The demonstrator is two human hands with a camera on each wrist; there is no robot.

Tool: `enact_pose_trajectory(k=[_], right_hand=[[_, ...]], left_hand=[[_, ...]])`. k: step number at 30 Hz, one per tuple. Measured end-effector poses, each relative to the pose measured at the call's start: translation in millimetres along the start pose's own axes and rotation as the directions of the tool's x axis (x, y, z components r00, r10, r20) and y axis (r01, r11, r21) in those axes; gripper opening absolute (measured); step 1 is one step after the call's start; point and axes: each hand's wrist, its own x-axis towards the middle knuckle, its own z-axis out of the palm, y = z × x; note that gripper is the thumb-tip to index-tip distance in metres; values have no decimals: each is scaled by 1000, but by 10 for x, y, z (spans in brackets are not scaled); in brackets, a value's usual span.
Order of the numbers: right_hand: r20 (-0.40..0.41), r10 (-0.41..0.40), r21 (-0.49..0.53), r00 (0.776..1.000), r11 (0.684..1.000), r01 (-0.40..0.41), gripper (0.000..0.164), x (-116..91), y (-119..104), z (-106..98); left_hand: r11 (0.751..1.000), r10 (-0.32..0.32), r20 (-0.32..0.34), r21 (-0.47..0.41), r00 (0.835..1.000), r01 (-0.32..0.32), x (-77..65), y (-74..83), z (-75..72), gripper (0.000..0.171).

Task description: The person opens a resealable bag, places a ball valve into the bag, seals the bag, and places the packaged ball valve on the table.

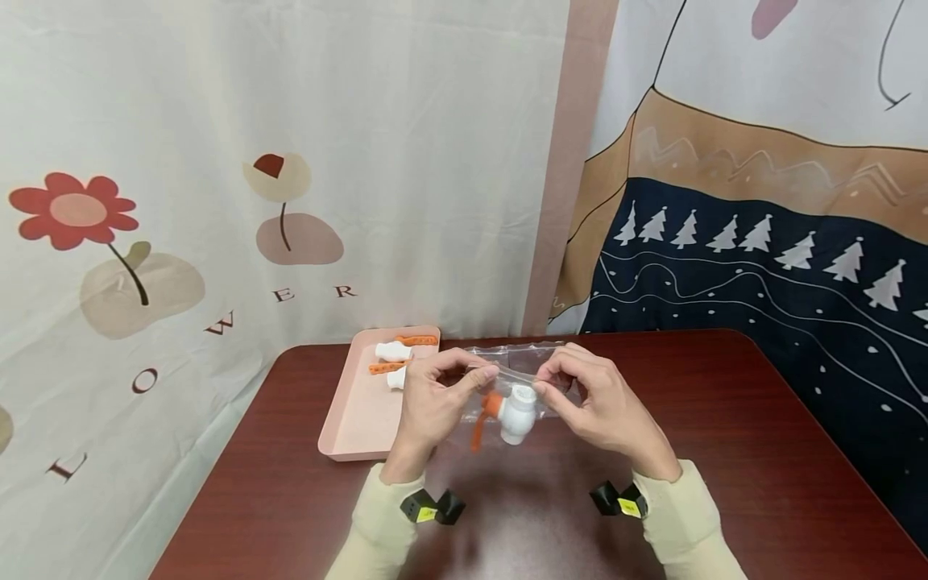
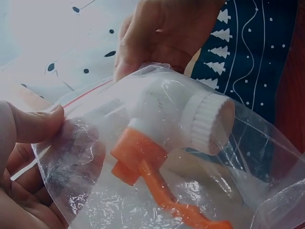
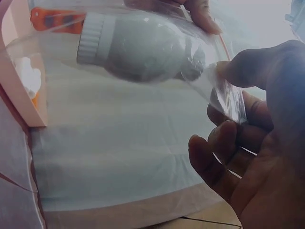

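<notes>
A white plastic ball valve (image 1: pixel 518 415) with an orange lever handle (image 2: pixel 155 183) is inside a clear zip bag (image 1: pixel 532 353). My left hand (image 1: pixel 432 403) pinches the bag's top edge between thumb and fingers. On the other side, my right hand (image 1: pixel 605 403) pinches the same edge with its thumb and forefinger. A red zip line (image 2: pixel 88 93) runs along that edge in the left wrist view. The bag is held up over the table, with the valve hanging below both hands. Whether the zip is fully sealed cannot be made out.
A pink tray (image 1: pixel 355 419) stands on the dark red-brown table (image 1: pixel 275 491), behind and left of my left hand. Two more white valves (image 1: pixel 394 351) with orange handles lie in it, one partly hidden by that hand. Printed curtains (image 1: pixel 435 201) hang behind the table.
</notes>
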Motion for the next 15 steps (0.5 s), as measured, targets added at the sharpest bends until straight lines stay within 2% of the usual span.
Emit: enact_pose_trajectory(k=[7, 15], right_hand=[[19, 30, -7, 999, 1000, -30, 18, -17, 23, -59], [20, 21, 0, 1000, 1000, -21, 17, -20, 14, -77]], left_hand=[[1000, 5, -16, -28, 1000, -5, 18, 11, -46, 5], [1000, -24, -52, 13, 998, 25, 15, 19, -67, 6]])
